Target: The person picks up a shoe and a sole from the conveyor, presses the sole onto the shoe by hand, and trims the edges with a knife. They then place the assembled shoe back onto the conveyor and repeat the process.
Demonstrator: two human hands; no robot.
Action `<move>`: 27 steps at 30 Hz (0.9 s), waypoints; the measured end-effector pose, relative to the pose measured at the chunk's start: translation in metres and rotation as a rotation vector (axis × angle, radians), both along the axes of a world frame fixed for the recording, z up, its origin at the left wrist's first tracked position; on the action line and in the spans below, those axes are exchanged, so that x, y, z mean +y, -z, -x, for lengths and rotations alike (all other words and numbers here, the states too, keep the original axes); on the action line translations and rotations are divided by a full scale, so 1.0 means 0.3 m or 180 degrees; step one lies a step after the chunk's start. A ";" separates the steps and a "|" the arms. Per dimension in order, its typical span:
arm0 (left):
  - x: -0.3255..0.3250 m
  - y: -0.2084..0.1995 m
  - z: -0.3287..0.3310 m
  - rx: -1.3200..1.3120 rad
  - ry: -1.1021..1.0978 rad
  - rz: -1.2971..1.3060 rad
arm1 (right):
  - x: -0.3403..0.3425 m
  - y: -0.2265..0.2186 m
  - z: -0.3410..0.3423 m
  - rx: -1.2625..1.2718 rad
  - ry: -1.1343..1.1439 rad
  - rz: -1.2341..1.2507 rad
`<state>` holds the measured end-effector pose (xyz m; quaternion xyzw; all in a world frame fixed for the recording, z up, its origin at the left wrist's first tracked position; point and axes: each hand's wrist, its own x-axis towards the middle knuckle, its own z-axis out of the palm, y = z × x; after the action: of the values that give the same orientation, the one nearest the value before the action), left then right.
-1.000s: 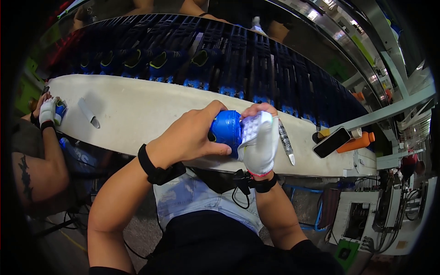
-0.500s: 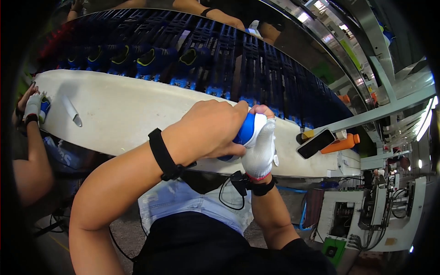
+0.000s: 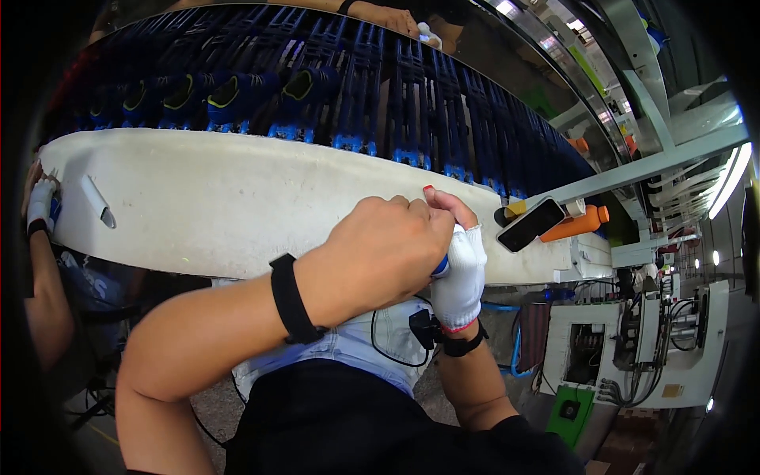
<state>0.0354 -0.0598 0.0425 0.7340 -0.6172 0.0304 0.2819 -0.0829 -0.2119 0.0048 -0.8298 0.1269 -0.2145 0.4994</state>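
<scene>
Right at the near edge of the long white worn surface (image 3: 237, 198), both hands are bunched together over one small thing: a blue rounded plastic piece (image 3: 440, 266), of which only a sliver shows between them. The bare left hand (image 3: 380, 257) with the black wristband is curled nearly into a fist over the top of it, fingers (image 3: 412, 218) folded tight, so it looks clamped down on the blue part. The right hand (image 3: 459, 273) in the white knit cotton glove comes up from below, fingers wrapped close, with one bare red-nailed fingertip poking out the top. Can't see exactly how much of the blue thing each hand has.

Handling guess: it looks like hard moulded plastic, light, stiff, not fragile, probably a bit slick on bare skin. The knit glove should give better grip than the bare palm. I'd hold it round the body with the gloved hand and let the bare fingers do the fine work on top.

Off to the right on the surface there's a black smartphone (image 3: 530, 226) lying flat, an orange plastic bottle-shaped tool (image 3: 582, 224) just beside it, and behind everything a blue ribbed conveyor rack (image 3: 380, 103). Another person's gloved hand (image 3: 39, 207) sits at the far left end, well apart.
</scene>
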 end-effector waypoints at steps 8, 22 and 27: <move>0.266 -0.117 0.045 0.0709 0.0043 -0.0501 | 0.064 0.231 0.109 -0.1194 -0.0264 0.0631; 0.421 0.074 0.040 0.1342 -0.0660 -0.0126 | 0.191 0.210 0.006 -0.1589 -0.1406 0.1270; 0.416 0.088 0.027 0.1096 -0.0568 -0.0105 | 0.176 0.209 -0.022 -0.1713 -0.1572 0.1291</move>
<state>0.0274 0.0650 0.0161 0.7847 -0.4927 -0.0809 0.3674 -0.0764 -0.1591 -0.0581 -0.8312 -0.2557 -0.3180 0.3776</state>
